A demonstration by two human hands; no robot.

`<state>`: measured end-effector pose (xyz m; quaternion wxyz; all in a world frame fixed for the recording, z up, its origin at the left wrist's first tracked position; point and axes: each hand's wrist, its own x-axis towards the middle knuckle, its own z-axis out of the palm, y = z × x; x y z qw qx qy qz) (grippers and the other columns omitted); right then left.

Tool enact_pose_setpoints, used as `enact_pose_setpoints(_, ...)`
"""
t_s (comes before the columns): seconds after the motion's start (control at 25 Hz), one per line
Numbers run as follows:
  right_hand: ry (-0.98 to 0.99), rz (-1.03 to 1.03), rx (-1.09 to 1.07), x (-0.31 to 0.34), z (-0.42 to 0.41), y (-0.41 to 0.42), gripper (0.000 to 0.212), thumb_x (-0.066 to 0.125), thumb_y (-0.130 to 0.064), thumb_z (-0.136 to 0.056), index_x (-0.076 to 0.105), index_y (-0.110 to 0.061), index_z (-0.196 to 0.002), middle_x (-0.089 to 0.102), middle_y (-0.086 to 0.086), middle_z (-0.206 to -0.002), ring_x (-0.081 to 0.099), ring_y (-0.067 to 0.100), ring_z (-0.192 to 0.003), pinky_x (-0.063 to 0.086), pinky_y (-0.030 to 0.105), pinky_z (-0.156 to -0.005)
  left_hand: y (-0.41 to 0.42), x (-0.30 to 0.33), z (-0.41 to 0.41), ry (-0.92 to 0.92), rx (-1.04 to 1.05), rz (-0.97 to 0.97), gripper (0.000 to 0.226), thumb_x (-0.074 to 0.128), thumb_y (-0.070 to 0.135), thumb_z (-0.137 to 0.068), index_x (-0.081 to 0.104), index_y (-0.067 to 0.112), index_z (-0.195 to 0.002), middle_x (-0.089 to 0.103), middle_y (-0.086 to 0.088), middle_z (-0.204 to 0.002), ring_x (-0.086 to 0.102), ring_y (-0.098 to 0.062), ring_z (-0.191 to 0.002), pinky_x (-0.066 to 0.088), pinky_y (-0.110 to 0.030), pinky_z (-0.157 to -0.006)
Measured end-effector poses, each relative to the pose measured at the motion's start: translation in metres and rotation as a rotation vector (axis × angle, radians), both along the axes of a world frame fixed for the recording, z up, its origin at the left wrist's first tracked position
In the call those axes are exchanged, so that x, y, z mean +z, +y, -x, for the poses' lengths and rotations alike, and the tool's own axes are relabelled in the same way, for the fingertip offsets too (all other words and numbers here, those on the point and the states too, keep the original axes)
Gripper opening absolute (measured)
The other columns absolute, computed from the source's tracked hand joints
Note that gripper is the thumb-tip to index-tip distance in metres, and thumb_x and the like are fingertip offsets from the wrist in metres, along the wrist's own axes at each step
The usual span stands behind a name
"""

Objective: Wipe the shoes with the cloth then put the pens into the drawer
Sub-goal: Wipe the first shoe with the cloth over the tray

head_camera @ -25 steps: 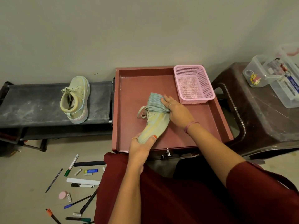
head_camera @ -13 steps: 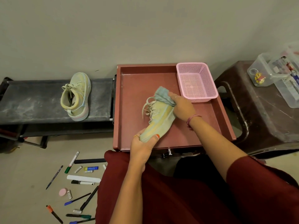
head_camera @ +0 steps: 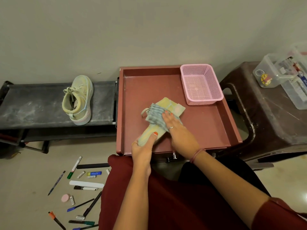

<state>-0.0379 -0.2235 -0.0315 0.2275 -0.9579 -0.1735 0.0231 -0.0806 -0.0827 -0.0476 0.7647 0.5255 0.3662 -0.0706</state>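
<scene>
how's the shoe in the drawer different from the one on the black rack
The shoe in the drawer lies tipped over, gripped at its near end by the left hand; the shoe on the rack stands upright on its sole, untouched. The drawer shoe is partly covered by the striped cloth under the right hand; the rack shoe is fully exposed, opening and laces showing. Both are pale yellow-green, apparently a pair.

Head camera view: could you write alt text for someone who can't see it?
A person's right hand presses a striped cloth onto a pale shoe over an open red drawer, while the left hand grips its toe. A second shoe sits on a dark rack; pens lie scattered on the floor.
</scene>
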Motion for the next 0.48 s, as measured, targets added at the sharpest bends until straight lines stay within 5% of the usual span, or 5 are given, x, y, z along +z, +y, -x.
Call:
enact_pose_setpoints(0.12,-0.08,0.15,-0.114,-0.013,-0.032,-0.019,0.064,0.02,0.001,-0.084,0.024,-0.007,-0.148,0.024,0.012,-0.155,0.024,0.026,-0.143,0.014,0.032,-0.115,0.0,0.0,0.0,-0.006,0.015,0.012,0.086,0.088,0.043,-0.045,0.059,0.012,-0.119,0.072,-0.004,-0.108,0.069,-0.015,-0.099,0.053,-0.036,-0.095)
enact_pose_setpoints(0.32,0.103,0.08,-0.224,-0.014,-0.065,-0.035,0.071,0.035,0.012,-0.081,0.02,-0.007,-0.149,0.025,0.013,-0.154,0.024,0.026,-0.142,0.02,0.033,-0.117,0.001,-0.004,-0.001,-0.044,0.015,0.021,0.084,0.088,0.036,-0.048,0.056,0.014,-0.122,0.07,-0.003,-0.111,0.068,-0.014,-0.1,0.052,-0.029,-0.091)
enact_pose_setpoints(0.48,0.274,-0.016,-0.315,-0.006,-0.082,-0.039,0.063,0.039,0.01,-0.078,0.04,-0.009,-0.138,0.052,0.018,-0.131,0.051,0.036,-0.117,0.042,0.033,-0.092,0.003,-0.003,-0.005,-0.032,0.035,-0.01,0.073,0.087,0.02,-0.063,0.049,0.017,-0.126,0.065,-0.001,-0.111,0.065,-0.012,-0.1,0.05,-0.025,-0.086)
